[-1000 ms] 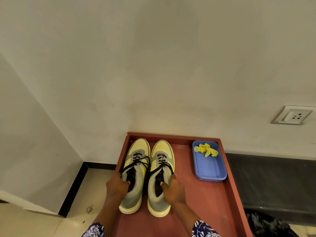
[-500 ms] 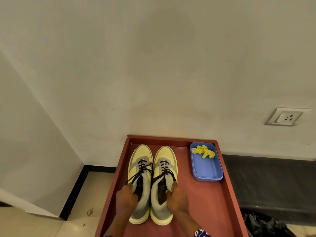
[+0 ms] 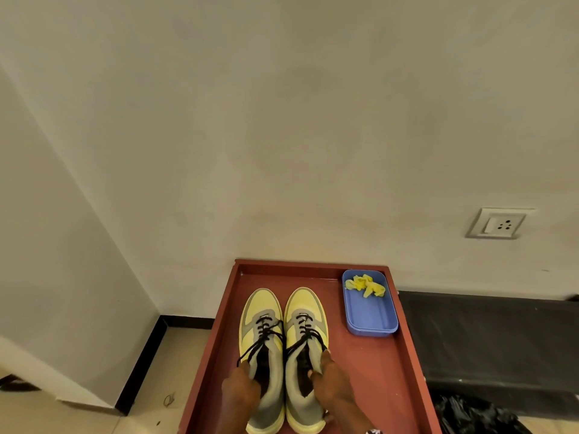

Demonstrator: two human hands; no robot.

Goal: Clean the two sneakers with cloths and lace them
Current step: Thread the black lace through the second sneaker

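Note:
Two yellow-and-grey sneakers with black laces stand side by side, toes toward the wall, on a reddish-brown tray table. My left hand grips the collar of the left sneaker. My right hand grips the collar of the right sneaker. Both pairs of laces are threaded, and their loose ends trail toward my hands. A crumpled yellow cloth lies in the far end of a blue plastic tray at the table's far right.
The table stands against a pale wall in a corner. A wall socket is at the right. A dark low surface lies right of the table, with a black plastic bag below it. Beige floor shows at the left.
The view has tilted upward, so the table sits lower in frame. Both hands keep their hold on the sneakers' collars, and the sneakers stay together.

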